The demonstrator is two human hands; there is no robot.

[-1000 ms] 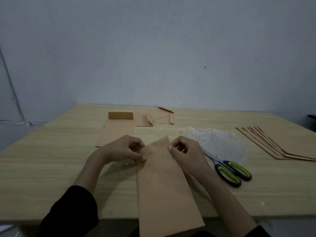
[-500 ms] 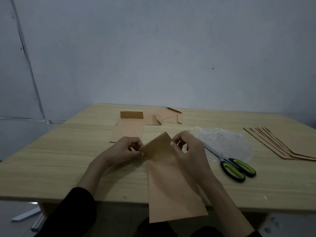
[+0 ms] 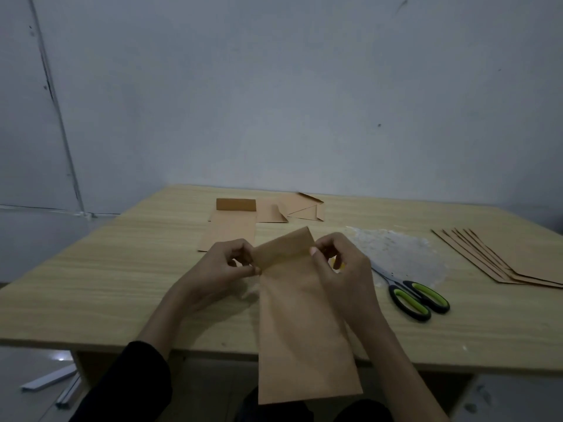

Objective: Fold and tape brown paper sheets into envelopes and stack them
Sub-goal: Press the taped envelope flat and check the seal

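A: At the near edge of the table (image 3: 91, 300) the sheet (image 3: 304, 324) hangs over the front, its near end off the wood and down toward the person's lap.

B: Black sleeve (image 3: 131, 382) low on the left, bare forearm on the right. Down on the floor at far left, a few white strips (image 3: 51, 382).

A: Up the sheet now, and here are the hands. The left hand (image 3: 219, 266) pinches the sheet's left edge, thumb and fingers curled in at the crease.

B: The right hand (image 3: 344, 269) mirrors it on the right edge, thumb tip pressed on the paper, the other fingers curled behind.

A: Between them the sheet's far end is turned up into a flap (image 3: 286, 248), lifted off the table and tilted, right corner higher than the left.

B: Just right of the right hand lie the scissors (image 3: 417, 296), black-and-green handles toward us, blades together and pointing back at that hand.

A: Their blades lie on crumpled clear film (image 3: 405, 254), which spreads out beyond them.

B: Further right, a fanned stack (image 3: 502, 260) of brown sheets, flat on the table and running out of frame.

A: Beyond the left hand, an envelope (image 3: 231, 233) lies flat, its far end folded and standing up. Its near end is hidden behind the fingers.

B: Just right of that, folded brown pieces (image 3: 292, 210) close to the table's back edge. Then the grey wall (image 3: 304, 102).
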